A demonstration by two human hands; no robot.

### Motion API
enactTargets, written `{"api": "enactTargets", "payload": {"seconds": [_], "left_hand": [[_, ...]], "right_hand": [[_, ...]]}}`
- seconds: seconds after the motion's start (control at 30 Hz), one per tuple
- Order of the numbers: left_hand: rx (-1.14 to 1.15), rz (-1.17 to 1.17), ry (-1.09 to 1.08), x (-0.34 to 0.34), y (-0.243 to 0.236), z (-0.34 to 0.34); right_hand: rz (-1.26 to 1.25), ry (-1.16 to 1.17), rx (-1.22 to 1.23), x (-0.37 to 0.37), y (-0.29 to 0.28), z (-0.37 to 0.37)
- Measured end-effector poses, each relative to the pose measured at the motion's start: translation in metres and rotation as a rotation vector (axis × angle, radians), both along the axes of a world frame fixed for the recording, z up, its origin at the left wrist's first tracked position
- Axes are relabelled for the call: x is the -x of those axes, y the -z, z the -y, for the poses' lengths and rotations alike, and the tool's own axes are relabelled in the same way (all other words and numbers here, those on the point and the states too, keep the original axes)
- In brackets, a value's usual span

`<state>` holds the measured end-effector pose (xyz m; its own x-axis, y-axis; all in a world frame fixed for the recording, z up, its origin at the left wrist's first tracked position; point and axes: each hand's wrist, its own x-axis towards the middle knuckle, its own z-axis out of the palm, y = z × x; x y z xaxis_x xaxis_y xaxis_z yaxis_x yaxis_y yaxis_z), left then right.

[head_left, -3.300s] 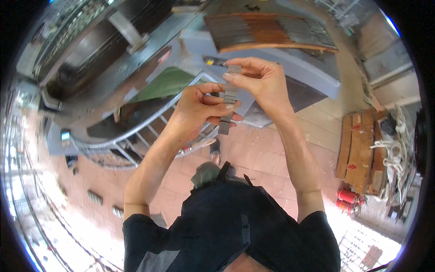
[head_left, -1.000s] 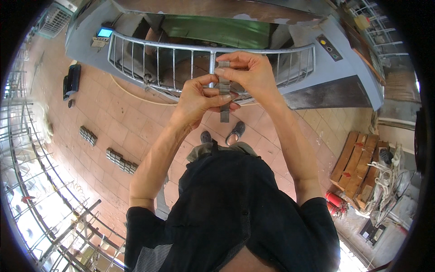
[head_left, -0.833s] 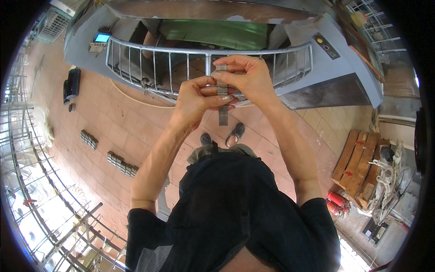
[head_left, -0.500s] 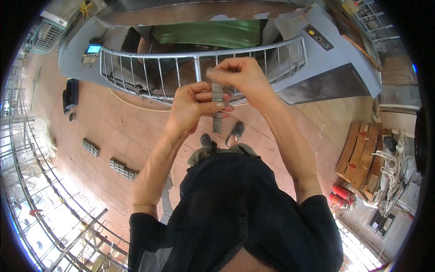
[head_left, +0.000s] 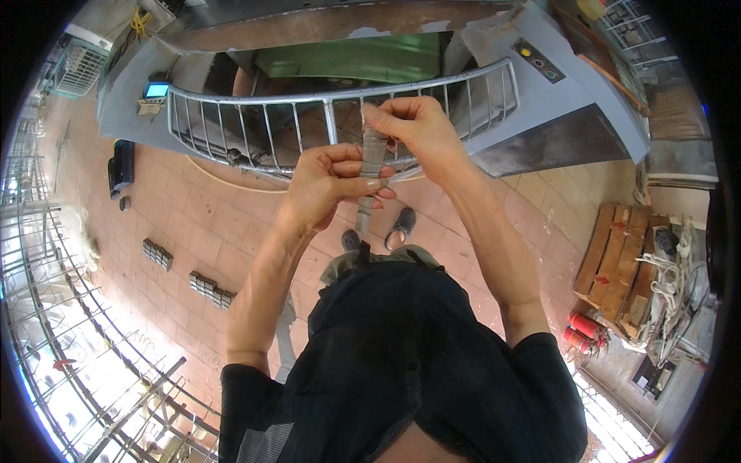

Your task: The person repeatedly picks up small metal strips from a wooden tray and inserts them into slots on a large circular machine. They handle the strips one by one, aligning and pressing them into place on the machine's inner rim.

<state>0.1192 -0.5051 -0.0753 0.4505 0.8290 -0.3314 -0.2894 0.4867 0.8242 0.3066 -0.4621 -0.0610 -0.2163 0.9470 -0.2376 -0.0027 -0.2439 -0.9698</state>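
Observation:
Between my two hands a narrow greyish strip (head_left: 373,154) hangs upright in front of my body, shiny and partly see-through, like tape or plastic film. My left hand (head_left: 328,181) is closed on its middle, with the thumb in front and the fingers behind. Higher up, my right hand (head_left: 413,130) pinches its top end between thumb and fingertips. The strip's lower tail dangles free below my left fingers. Just beyond my hands stands a curved grey metal railing (head_left: 330,119).
Behind the railing is a big grey machine with a button panel (head_left: 541,61) and a small lit screen (head_left: 157,90). Dark block rows (head_left: 211,289) lie on the tiled floor at left. Wooden boards (head_left: 615,258) and red fire extinguishers (head_left: 584,330) are at right. Wire racks (head_left: 93,339) stand lower left.
My right hand has steadied at the strip's top end, where it was blurred before. The strip's lower tail has swung slightly left and down. My left hand keeps its hold.

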Motion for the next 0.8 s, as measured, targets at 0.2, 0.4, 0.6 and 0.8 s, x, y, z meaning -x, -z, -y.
{"api": "enactTargets", "payload": {"seconds": [0.2,0.4,0.6,0.8], "left_hand": [[0.038,0.051,0.014,-0.002,0.003,-0.003],[0.017,0.002,-0.045,-0.007,0.006,-0.006],[0.014,-0.041,-0.127,-0.022,0.004,-0.016],[-0.016,-0.082,-0.168,-0.041,0.014,-0.028]], "right_hand": [[0.045,-0.071,-0.024,-0.003,-0.003,0.004],[-0.037,-0.135,0.016,-0.006,0.004,-0.002],[-0.127,-0.083,0.079,-0.018,0.011,-0.016],[0.035,-0.036,-0.214,-0.058,0.079,-0.034]]}}
